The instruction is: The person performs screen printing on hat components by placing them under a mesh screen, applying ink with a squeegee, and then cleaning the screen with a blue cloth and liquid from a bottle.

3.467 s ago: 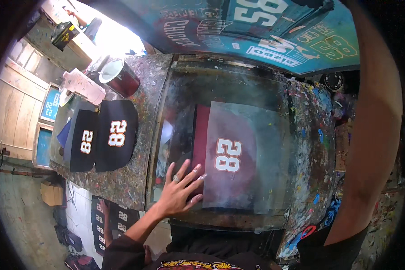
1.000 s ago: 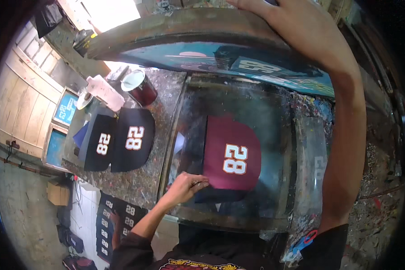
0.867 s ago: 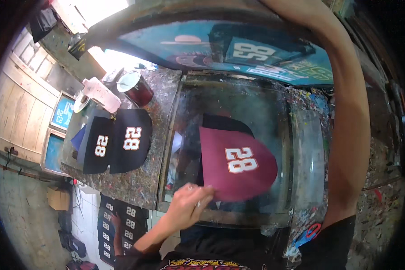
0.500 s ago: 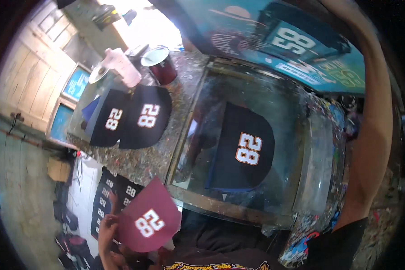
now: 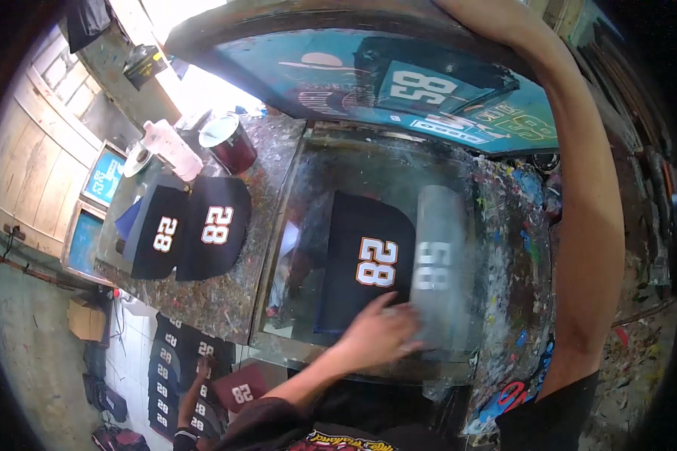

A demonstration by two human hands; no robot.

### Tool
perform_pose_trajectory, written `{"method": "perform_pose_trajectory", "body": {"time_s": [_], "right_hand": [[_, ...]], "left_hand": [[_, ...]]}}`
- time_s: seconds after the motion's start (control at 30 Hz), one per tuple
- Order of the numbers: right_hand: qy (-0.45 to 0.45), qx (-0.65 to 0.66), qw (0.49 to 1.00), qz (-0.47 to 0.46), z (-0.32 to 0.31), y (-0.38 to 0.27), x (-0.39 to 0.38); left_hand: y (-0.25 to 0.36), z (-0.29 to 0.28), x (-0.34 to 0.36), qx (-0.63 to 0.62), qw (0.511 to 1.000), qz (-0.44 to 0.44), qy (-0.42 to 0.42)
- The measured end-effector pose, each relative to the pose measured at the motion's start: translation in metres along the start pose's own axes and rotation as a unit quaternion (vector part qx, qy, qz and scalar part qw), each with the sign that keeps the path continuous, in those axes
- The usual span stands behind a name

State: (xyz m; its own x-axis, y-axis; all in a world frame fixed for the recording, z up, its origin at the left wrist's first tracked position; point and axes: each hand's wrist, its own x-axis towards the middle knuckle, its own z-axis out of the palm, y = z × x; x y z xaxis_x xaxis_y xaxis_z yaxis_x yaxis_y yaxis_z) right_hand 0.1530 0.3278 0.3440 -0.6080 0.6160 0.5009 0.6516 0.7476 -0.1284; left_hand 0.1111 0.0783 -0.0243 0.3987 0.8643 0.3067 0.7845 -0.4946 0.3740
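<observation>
Worktop (image 5: 210, 308) at your left carries two black panels (image 5: 212, 227). Third dark panel (image 5: 359, 255) lies flat on glass (image 5: 372, 161), long axis running away from you. Your left hand (image 5: 384, 328), nearer one, overlaps its near right corner; blur, cannot tell whether fingers grip clear sheet (image 5: 440, 263) just beyond, rightward. Your right forearm (image 5: 590, 225) reaches up toward tilted screen (image 5: 316, 71); hand out of view.

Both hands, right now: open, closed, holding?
Left hand: at the translucent sheet, near its lower end; blurred, so open or closed cannot be told.
Right hand: past the top edge, cannot be told.
</observation>
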Motion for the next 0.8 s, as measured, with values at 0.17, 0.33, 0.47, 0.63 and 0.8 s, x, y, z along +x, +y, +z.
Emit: {"method": "perform_pose_trajectory", "body": {"time_s": [0.17,0.33,0.47,0.63,0.8], "right_hand": [[-0.070,-0.014,0.997,-0.035,-0.004,0.027,0.028],[-0.018,-0.036,0.992,-0.116,0.005,0.034,0.042],[-0.012,0.009,0.991,-0.130,0.006,0.035,0.036],[-0.027,0.050,0.992,-0.115,0.001,0.027,0.028],[-0.026,0.044,0.992,-0.119,0.009,0.029,0.026]], "left_hand": [[-0.074,-0.052,-0.074,0.066,0.989,-0.119,-0.063],[-0.078,-0.061,-0.083,0.074,0.978,-0.137,-0.141],[-0.079,-0.054,-0.082,0.071,0.977,-0.134,-0.148],[-0.081,-0.056,-0.079,0.052,0.976,-0.139,-0.160],[-0.082,-0.058,-0.080,0.052,0.976,-0.133,-0.163]]}}
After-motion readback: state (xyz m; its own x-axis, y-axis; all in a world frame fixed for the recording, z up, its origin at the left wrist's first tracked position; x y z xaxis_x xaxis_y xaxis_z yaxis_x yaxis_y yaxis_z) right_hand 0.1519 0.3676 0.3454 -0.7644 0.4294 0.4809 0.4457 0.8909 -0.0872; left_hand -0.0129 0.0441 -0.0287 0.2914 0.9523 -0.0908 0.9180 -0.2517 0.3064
